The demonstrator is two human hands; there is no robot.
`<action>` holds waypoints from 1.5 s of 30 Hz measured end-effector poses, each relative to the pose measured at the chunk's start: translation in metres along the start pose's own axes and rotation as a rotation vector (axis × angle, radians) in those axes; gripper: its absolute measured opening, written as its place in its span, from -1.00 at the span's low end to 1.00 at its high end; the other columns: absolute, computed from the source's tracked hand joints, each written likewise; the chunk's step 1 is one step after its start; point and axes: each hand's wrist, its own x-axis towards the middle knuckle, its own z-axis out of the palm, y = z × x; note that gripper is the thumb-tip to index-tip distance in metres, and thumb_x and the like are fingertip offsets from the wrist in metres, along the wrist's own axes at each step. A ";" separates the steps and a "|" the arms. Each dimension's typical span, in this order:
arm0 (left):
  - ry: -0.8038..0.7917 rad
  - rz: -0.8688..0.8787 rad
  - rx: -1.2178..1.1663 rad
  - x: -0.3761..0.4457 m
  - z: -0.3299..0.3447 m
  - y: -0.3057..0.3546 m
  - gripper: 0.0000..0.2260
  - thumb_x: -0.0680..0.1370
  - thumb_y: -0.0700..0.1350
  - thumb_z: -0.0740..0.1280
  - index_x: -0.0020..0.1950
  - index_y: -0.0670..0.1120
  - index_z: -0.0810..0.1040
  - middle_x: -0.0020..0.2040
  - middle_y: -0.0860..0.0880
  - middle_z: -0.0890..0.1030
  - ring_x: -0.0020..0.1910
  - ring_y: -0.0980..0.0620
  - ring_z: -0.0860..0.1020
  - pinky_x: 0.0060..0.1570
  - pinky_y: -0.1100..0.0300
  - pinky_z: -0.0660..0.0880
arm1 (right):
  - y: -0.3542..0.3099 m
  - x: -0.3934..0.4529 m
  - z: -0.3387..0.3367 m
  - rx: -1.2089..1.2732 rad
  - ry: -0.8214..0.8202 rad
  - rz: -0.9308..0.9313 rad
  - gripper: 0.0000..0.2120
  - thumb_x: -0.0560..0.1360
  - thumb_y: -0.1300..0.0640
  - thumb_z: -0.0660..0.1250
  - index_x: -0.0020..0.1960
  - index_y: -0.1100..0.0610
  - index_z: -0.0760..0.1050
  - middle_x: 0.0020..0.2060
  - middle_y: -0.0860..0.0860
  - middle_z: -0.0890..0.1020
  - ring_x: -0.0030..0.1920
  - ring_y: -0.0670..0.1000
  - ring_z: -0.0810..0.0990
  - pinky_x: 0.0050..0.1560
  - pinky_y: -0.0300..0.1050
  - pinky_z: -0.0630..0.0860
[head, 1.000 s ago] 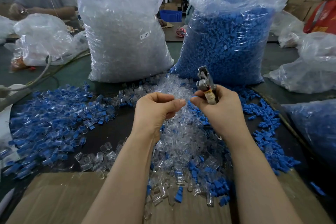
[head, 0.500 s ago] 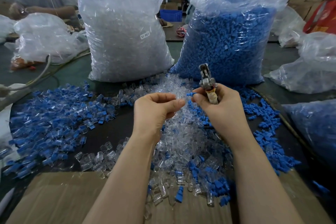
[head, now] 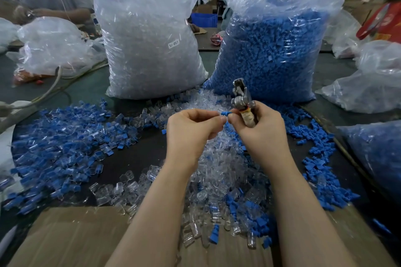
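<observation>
Your left hand (head: 191, 130) and right hand (head: 259, 134) meet mid-frame with fingers curled, pinching one blue piece (head: 225, 113) between their tips. You hold it raised above the piles, probably so you can see how it sits. The other fingers of your right hand wrap the handle of a metal tool (head: 240, 98), head pointing up and away; kept in the palm like that, it seems ready without being put down. I cannot tell whether your left hand also has a clear part.

Below the hands, a clear pile (head: 217, 171) lies on the dark surface (head: 141, 154), within easy reach. A blue pile (head: 56, 136) spreads at left. Behind them stand a clear bag (head: 149, 28), whose label (head: 173, 44) reads "SJ 017", and a blue bag (head: 273, 50), likely the supply. Cardboard (head: 76, 238) lies along the lower edge.
</observation>
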 end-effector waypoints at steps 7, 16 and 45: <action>0.065 0.135 0.115 -0.003 0.008 0.001 -0.93 0.39 -0.21 0.55 -0.22 -0.06 0.71 -0.32 -0.01 0.70 -0.27 0.05 0.68 -0.20 0.16 0.61 | -0.002 0.001 0.002 -0.007 0.040 0.015 -0.92 0.47 0.09 0.44 -0.12 0.09 0.57 -0.29 -0.07 0.64 -0.21 0.05 0.61 -0.11 0.17 0.57; 0.124 0.259 0.230 -0.002 0.010 -0.002 -0.91 0.39 -0.17 0.55 -0.23 -0.01 0.70 -0.32 0.14 0.68 -0.30 0.22 0.64 -0.26 0.34 0.55 | -0.002 0.002 0.002 0.008 -0.013 0.006 -0.96 0.47 0.14 0.42 -0.14 0.03 0.58 -0.29 -0.06 0.66 -0.20 0.04 0.63 -0.13 0.18 0.59; 0.020 0.321 0.077 -0.001 -0.002 -0.001 -0.89 0.50 -0.27 0.45 -0.17 -0.08 0.62 -0.24 -0.04 0.69 -0.21 0.02 0.67 -0.08 0.14 0.64 | -0.003 -0.001 -0.012 -0.089 -0.387 0.060 -0.83 0.44 0.06 0.33 -0.02 0.11 0.55 -0.14 0.12 0.65 -0.07 0.19 0.59 0.04 0.26 0.54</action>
